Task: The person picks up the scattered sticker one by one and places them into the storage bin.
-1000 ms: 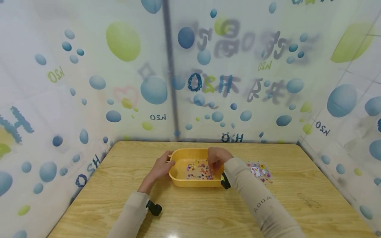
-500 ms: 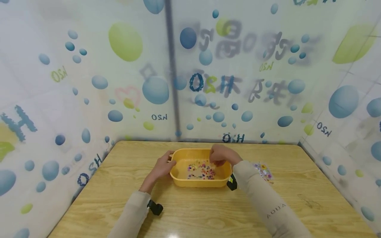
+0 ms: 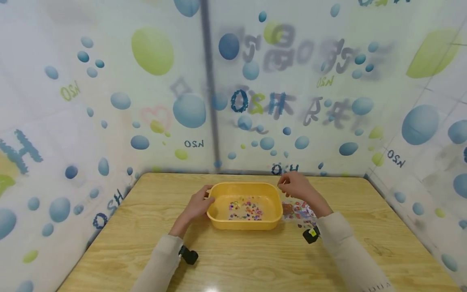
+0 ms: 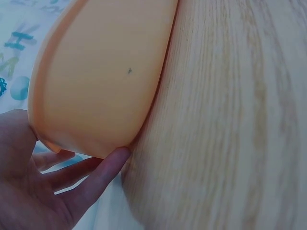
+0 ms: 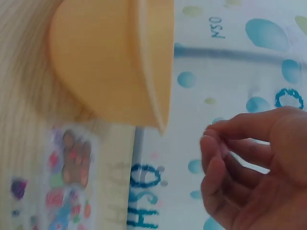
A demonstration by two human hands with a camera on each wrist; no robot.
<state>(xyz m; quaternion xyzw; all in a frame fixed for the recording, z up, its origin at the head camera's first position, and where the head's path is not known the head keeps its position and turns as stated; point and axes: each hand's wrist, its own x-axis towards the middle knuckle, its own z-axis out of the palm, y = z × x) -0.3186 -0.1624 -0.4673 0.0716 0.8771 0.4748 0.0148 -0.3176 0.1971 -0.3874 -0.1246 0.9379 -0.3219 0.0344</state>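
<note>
here, yellow tub [image 3: 244,225] holds scattered small colourful bits [image 3: 252,211]

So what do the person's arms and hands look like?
The left hand and right hand are bare, without gloves. The left sleeve and right sleeve are pale beige, the right with dark lettering cut off by the frame. Each carries a boxy black device, the right one with a yellow-green patch.

Bubble-patterned walls [image 3: 313,36] surround the wood-grain table [image 3: 248,259] on three sides.
</note>
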